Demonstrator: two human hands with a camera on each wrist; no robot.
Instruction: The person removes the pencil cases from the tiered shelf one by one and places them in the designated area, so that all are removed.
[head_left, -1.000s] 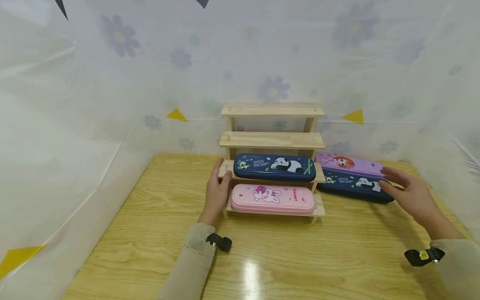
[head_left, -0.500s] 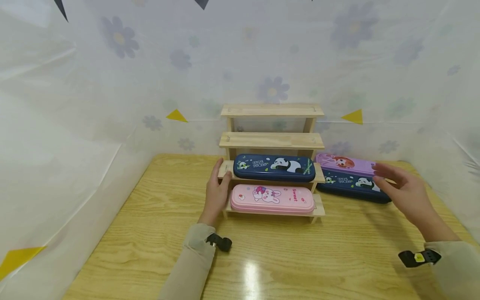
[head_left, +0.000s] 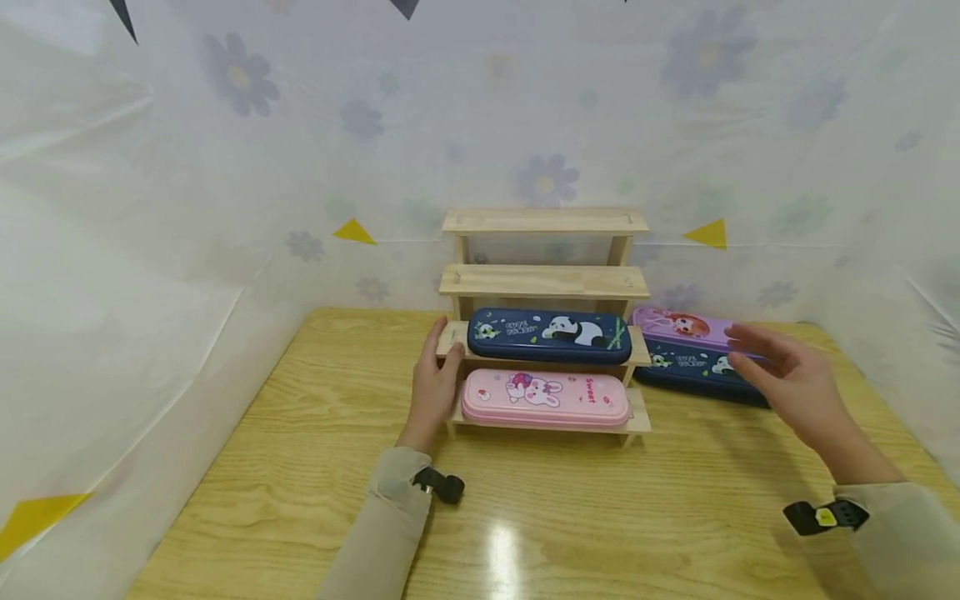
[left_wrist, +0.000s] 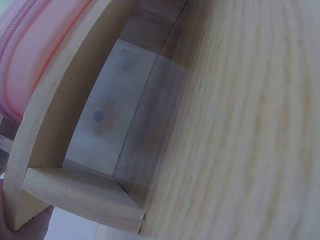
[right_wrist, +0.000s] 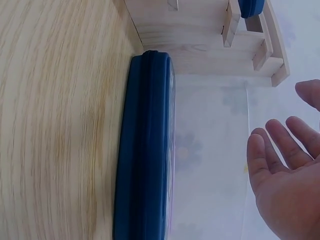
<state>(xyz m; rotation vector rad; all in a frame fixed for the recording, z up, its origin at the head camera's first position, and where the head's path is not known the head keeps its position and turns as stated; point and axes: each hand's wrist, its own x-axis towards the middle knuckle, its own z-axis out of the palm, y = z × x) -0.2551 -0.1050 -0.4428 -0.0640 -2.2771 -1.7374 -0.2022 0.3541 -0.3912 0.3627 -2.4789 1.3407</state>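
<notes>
A four-step wooden rack [head_left: 544,281] stands on the table. A pink bunny case [head_left: 545,397] lies on its lowest step, a navy panda case [head_left: 549,335] on the second. My left hand [head_left: 432,390] touches the rack's left end, thumb and fingers extended around the second step's edge. Right of the rack lie a second navy case [head_left: 686,367] and, behind it, a purple case [head_left: 678,327] with a red-haired figure. My right hand [head_left: 798,392] hovers above their right ends, fingers relaxed and apart, holding nothing; the right wrist view shows this hand [right_wrist: 290,185] away from the navy case [right_wrist: 145,150].
The wooden table [head_left: 300,467] extends in front of the rack and to both sides. A pale flowered sheet [head_left: 420,150] hangs behind and at both sides, with yellow triangles on it. Dark straps with small black devices are on both wrists.
My right hand has moved a little to the left above the navy and purple cases. My left hand, the rack and the cases have stayed in place.
</notes>
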